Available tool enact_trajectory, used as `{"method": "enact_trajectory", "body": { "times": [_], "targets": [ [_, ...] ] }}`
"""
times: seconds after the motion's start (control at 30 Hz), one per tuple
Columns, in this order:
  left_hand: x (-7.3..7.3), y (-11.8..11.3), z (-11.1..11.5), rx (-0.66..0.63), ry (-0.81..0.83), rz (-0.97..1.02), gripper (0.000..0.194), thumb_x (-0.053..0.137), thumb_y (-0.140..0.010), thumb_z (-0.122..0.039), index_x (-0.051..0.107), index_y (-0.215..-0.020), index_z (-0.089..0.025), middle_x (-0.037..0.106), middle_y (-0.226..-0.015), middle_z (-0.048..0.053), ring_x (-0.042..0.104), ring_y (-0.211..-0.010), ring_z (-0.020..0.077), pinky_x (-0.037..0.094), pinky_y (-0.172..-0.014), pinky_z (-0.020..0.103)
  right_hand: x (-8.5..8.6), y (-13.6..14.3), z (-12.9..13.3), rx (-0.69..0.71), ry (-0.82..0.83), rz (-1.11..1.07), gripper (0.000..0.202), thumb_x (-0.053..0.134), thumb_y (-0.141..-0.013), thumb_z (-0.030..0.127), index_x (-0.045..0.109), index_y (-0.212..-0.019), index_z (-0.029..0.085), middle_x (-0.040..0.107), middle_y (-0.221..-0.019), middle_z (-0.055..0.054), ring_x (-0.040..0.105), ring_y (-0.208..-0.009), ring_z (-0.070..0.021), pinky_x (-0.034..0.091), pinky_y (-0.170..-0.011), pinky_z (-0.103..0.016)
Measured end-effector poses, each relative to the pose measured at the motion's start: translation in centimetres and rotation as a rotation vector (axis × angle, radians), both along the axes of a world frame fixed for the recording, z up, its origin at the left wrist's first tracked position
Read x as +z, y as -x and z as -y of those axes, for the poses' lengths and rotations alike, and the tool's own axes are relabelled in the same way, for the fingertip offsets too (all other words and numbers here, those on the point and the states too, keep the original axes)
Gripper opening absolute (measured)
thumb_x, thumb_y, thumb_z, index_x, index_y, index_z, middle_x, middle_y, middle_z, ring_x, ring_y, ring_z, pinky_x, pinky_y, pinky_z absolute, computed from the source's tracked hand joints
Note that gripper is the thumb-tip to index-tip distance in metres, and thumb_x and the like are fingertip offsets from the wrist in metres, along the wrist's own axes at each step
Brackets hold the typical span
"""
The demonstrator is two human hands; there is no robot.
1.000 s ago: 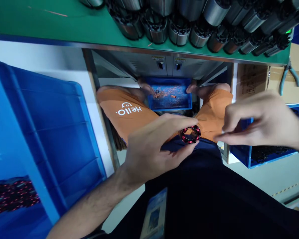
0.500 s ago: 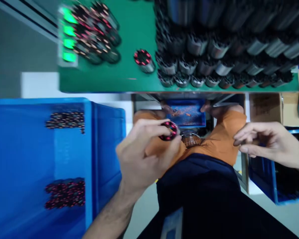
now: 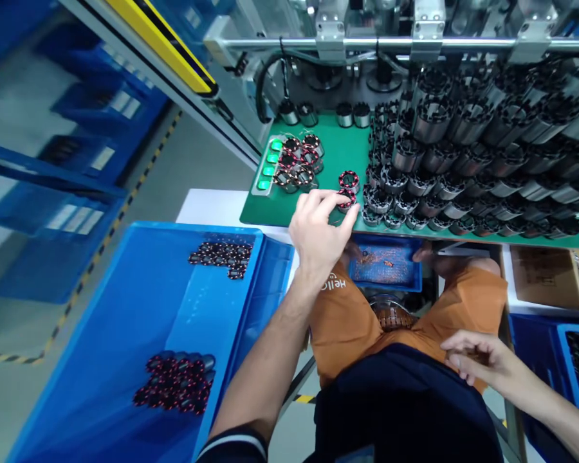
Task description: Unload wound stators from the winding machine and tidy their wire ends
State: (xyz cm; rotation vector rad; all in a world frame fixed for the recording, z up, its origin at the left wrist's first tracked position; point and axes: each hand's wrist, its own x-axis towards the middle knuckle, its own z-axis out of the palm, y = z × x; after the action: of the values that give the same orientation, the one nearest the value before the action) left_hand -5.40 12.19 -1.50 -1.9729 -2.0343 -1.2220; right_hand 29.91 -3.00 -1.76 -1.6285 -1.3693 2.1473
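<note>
My left hand (image 3: 321, 228) is closed around a stator (image 3: 346, 202) with red windings, gripping it between thumb and fingers at the front of the green worktop (image 3: 270, 209). Just behind it stands another red-wound stator (image 3: 349, 181). To the left, a cluster of wound stators (image 3: 302, 161), some red and some copper-coloured, sits beside a strip with green lights (image 3: 269, 172). Rows of bare stator cores (image 3: 431, 161) fill the right side of the worktop. My right hand (image 3: 477, 360) hangs over my right thigh, fingers loosely bent and apart from the thumb, with nothing visible in it.
A large blue bin (image 3: 139, 308) at the left holds two groups of wound stators. Under the worktop is a small blue tray (image 3: 410, 281) with copper-coloured scraps. Another blue bin (image 3: 540, 347) stands at the right. Machinery with a metal rail (image 3: 371, 44) spans the back.
My left hand has moved forward from above my lap to the worktop, carrying the red-wound stator. The view has tilted up, showing the machine. My right hand stays low at the right.
</note>
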Motion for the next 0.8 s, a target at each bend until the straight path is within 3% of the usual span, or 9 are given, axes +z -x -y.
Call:
{"method": "enact_trajectory", "body": {
  "times": [0.13,0.23,0.3,0.47,0.53,0.63,0.7,0.73,0.8],
  "targets": [
    [0.8,1.0,0.3,-0.053,-0.051,0.052,0.025,0.074,-0.092,-0.042,0.071,-0.11,-0.025,0.066,-0.116,0.007,0.064,-0.113,0.0247,0.054,-0.099,0.044,-0.4,-0.4,0.6,-0.085,-0.013,0.004,0.037,0.073,-0.089,0.052,0.076,-0.111,0.023,0.072,-0.09,-0.004,0.066,-0.075,-0.0168,0.055,-0.066,-0.032],
    [1.6,3.6,0.3,0.052,-0.122,0.002,0.034,0.079,-0.087,-0.043,0.07,-0.115,-0.025,0.06,-0.124,0.012,0.058,-0.121,0.0306,0.05,-0.106,0.054,-0.7,-0.2,1.1,-0.105,-0.003,0.008,0.036,0.072,-0.089,0.054,0.078,-0.11,0.025,0.073,-0.091,-0.006,0.067,-0.076,-0.0186,0.055,-0.065,-0.034],
    [1.8,5.6,-0.6,0.099,-0.076,-0.074,0.034,0.079,-0.085,-0.042,0.07,-0.114,-0.026,0.057,-0.133,0.015,0.053,-0.127,0.0359,0.046,-0.109,0.062,-1.0,0.0,1.3,-0.096,-0.014,-0.011,0.036,0.072,-0.089,0.054,0.078,-0.111,0.025,0.073,-0.094,-0.006,0.066,-0.077,-0.0186,0.055,-0.066,-0.034],
    [1.5,8.5,-3.3,-0.007,0.054,-0.159,0.028,0.076,-0.087,-0.05,0.07,-0.1,-0.026,0.054,-0.15,0.012,0.045,-0.137,0.0412,0.042,-0.108,0.068,-1.5,1.2,1.1,0.0,-0.033,-0.06,0.038,0.069,-0.091,0.055,0.075,-0.114,0.025,0.072,-0.096,-0.005,0.065,-0.081,-0.0184,0.055,-0.07,-0.034],
    [2.4,8.1,-3.0,-0.03,0.025,-0.158,0.024,0.078,-0.087,-0.047,0.07,-0.095,-0.027,0.057,-0.148,0.01,0.047,-0.138,0.04,0.04,-0.111,0.068,-1.2,1.6,0.7,0.036,-0.059,-0.054,0.039,0.068,-0.093,0.055,0.074,-0.115,0.024,0.071,-0.097,-0.005,0.065,-0.083,-0.018,0.055,-0.071,-0.033],
    [5.1,5.4,-0.1,-0.079,-0.073,-0.1,0.016,0.079,-0.087,-0.037,0.069,-0.095,-0.028,0.067,-0.13,0.008,0.058,-0.13,0.0335,0.044,-0.112,0.061,0.0,1.9,-0.3,0.06,-0.158,0.028,0.043,0.068,-0.094,0.054,0.071,-0.121,0.022,0.072,-0.1,-0.006,0.068,-0.091,-0.0188,0.056,-0.08,-0.033],
    [7.2,2.8,2.9,-0.235,-0.112,0.064,0.02,0.079,-0.088,-0.031,0.066,-0.104,-0.028,0.07,-0.11,0.004,0.069,-0.113,0.0252,0.057,-0.101,0.048,1.5,2.3,-1.2,0.006,-0.255,0.064,0.042,0.068,-0.095,0.05,0.069,-0.126,0.022,0.072,-0.102,-0.006,0.069,-0.096,-0.0187,0.056,-0.087,-0.033],
    [8.1,1.5,4.4,-0.336,-0.109,0.195,0.034,0.082,-0.085,-0.03,0.063,-0.114,-0.029,0.07,-0.109,0.002,0.072,-0.105,0.0223,0.063,-0.091,0.041,2.5,2.6,-1.7,-0.043,-0.305,0.043,0.042,0.067,-0.096,0.047,0.067,-0.129,0.023,0.072,-0.103,-0.006,0.069,-0.096,-0.0179,0.056,-0.09,-0.032],
    [9.5,-0.9,6.9,-0.549,0.064,0.334,0.052,0.086,-0.082,-0.031,0.058,-0.125,-0.031,0.072,-0.112,0.0,0.076,-0.098,0.0198,0.066,-0.082,0.034,4.5,3.7,-2.7,-0.163,-0.401,-0.093,0.044,0.063,-0.099,0.044,0.06,-0.138,0.024,0.072,-0.104,-0.006,0.068,-0.088,-0.0148,0.056,-0.088,-0.031]
  ]
}}
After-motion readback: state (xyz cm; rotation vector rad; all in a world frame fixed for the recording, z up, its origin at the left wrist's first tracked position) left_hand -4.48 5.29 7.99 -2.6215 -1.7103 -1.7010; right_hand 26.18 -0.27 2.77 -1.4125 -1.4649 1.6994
